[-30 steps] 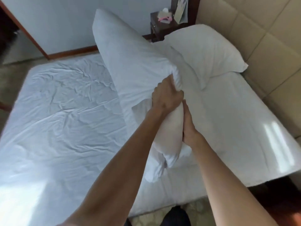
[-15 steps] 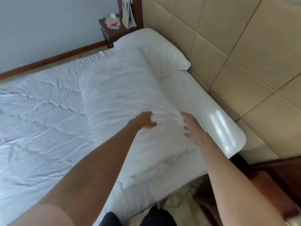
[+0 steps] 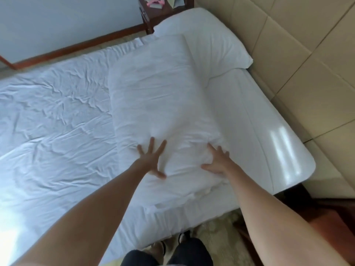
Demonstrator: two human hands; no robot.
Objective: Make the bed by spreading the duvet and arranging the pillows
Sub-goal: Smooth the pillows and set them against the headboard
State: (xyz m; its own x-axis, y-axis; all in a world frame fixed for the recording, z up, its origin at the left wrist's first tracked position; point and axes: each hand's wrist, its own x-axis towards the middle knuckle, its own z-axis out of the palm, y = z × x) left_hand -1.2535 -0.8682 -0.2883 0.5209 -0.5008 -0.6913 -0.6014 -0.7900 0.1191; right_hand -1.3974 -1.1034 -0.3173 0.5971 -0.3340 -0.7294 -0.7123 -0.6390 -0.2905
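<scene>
Near pillow [image 3: 159,104] pressed flat on the bed [image 3: 53,116] by both spread hands — left [image 3: 151,160], right [image 3: 218,162] — judged soft, light, best gripped at corners.

Dark wooden nightstand [image 3: 151,15] beside padded headboard [image 3: 299,60]

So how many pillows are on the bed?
2. The near pillow lies flat under both hands; the far pillow sits by the headboard. None look hidden.

arms [image 3: 107,204]: bare, no sleeves | legs [image 3: 184,255]: dark trousers | shoes [image 3: 181,239]: light, dark trim
</scene>
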